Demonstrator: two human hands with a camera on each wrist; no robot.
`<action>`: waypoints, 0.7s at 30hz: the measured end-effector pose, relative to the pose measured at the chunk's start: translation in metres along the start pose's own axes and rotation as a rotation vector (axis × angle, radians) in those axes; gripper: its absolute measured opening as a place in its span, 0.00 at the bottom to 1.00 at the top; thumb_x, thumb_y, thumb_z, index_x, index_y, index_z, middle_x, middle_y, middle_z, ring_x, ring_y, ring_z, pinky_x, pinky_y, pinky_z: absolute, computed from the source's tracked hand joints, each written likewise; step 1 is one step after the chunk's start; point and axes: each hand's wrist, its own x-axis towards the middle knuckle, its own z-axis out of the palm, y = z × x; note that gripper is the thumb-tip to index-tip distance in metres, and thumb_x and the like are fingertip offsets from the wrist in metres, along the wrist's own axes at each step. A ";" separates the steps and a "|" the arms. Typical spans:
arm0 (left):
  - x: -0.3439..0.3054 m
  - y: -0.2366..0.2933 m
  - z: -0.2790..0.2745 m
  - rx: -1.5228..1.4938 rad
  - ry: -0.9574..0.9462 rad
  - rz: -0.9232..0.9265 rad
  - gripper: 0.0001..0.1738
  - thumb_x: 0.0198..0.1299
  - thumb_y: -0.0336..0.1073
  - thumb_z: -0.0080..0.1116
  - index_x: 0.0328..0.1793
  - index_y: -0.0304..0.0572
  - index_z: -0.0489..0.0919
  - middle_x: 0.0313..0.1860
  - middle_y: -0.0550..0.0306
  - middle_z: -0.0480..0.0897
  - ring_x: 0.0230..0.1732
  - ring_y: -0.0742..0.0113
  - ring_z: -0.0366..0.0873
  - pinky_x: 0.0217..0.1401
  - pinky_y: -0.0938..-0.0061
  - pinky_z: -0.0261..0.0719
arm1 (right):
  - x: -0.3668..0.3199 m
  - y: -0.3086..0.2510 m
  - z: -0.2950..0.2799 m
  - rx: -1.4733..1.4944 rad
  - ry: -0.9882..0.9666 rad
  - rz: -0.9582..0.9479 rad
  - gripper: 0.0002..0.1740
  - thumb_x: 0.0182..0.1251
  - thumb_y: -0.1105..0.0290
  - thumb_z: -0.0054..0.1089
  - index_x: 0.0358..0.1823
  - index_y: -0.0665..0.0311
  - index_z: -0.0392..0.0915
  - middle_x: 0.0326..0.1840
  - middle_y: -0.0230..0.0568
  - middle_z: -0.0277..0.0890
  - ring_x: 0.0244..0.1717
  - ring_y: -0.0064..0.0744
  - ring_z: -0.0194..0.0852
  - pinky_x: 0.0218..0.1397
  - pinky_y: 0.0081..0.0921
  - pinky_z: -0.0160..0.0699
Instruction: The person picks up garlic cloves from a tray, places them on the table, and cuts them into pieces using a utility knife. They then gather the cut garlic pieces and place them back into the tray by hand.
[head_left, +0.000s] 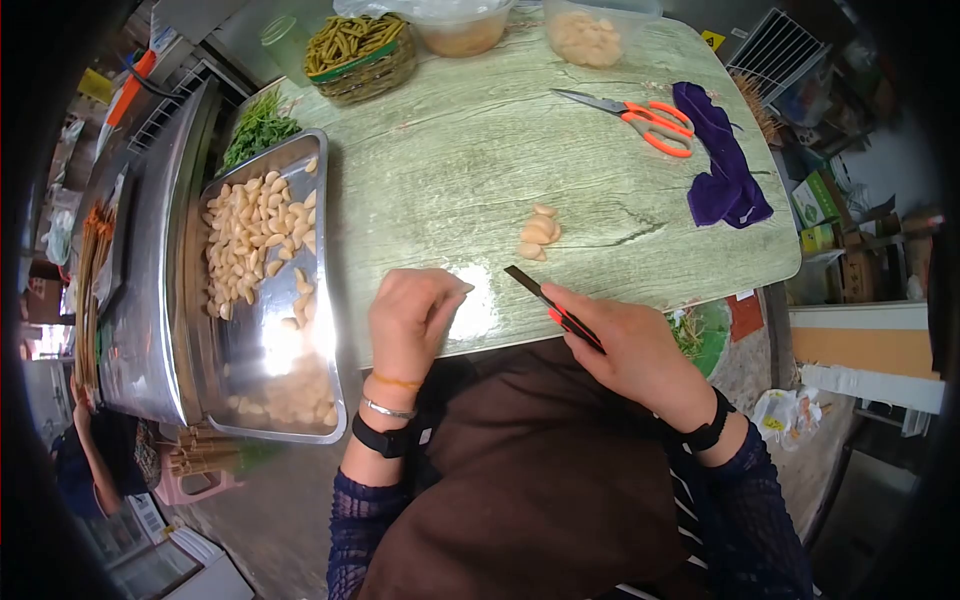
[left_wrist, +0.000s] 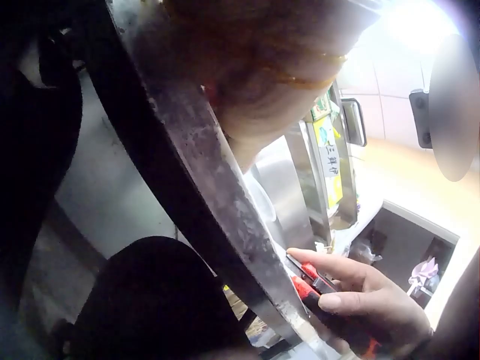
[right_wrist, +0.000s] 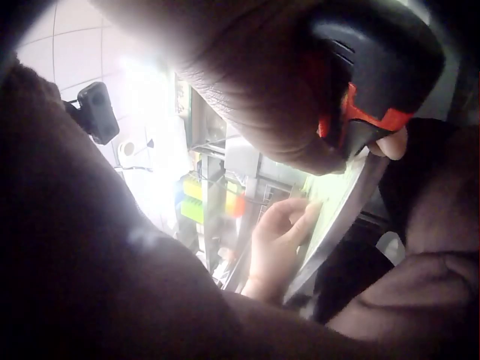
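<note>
In the head view my right hand [head_left: 635, 350] grips a black and red utility knife [head_left: 578, 330], its dark blade pointing up and left over the table's near edge. My left hand [head_left: 402, 315] is to the left, fingers curled in and thumb close to the index fingertip; I cannot tell whether something small is pinched there. A few peeled garlic cloves [head_left: 540, 232] lie on the table beyond the blade. Many more garlic cloves [head_left: 250, 230] fill part of a steel tray [head_left: 337, 300] beside the left hand. The right wrist view shows the left hand [right_wrist: 276, 244] past the knife handle [right_wrist: 382, 67].
Orange-handled scissors [head_left: 655, 125] and a purple cloth [head_left: 722, 165] lie at the right of the green table [head_left: 430, 160]. Along the back stand a basket of green beans [head_left: 360, 60] and plastic tubs [head_left: 590, 35]. Leafy herbs [head_left: 260, 130] lie behind the tray.
</note>
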 end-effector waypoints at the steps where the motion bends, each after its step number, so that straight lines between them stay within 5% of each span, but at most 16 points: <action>1: 0.002 0.001 0.001 -0.019 -0.005 0.035 0.12 0.52 0.25 0.77 0.42 0.44 0.89 0.41 0.58 0.87 0.41 0.57 0.82 0.45 0.65 0.80 | 0.000 0.000 0.000 -0.002 -0.003 0.003 0.30 0.73 0.65 0.65 0.75 0.50 0.74 0.34 0.39 0.83 0.34 0.46 0.85 0.35 0.42 0.80; 5: 0.007 0.007 0.002 -0.025 -0.027 0.083 0.11 0.52 0.25 0.76 0.42 0.45 0.90 0.41 0.59 0.86 0.44 0.57 0.82 0.46 0.65 0.81 | 0.001 -0.004 -0.007 0.001 -0.103 0.073 0.32 0.71 0.68 0.65 0.77 0.50 0.73 0.44 0.41 0.87 0.39 0.46 0.87 0.42 0.39 0.82; 8: 0.002 0.008 0.001 0.037 -0.028 0.081 0.12 0.52 0.25 0.75 0.43 0.46 0.90 0.40 0.59 0.86 0.44 0.57 0.83 0.46 0.65 0.81 | 0.004 -0.005 -0.004 0.033 -0.021 0.000 0.30 0.73 0.66 0.65 0.75 0.50 0.73 0.36 0.39 0.85 0.35 0.46 0.86 0.36 0.43 0.80; 21: -0.005 0.007 0.006 0.121 0.024 0.204 0.14 0.50 0.25 0.67 0.45 0.44 0.87 0.45 0.58 0.87 0.45 0.56 0.86 0.46 0.65 0.86 | 0.021 -0.015 -0.001 0.133 -0.130 -0.014 0.31 0.73 0.67 0.64 0.77 0.48 0.73 0.40 0.41 0.87 0.37 0.48 0.86 0.39 0.41 0.81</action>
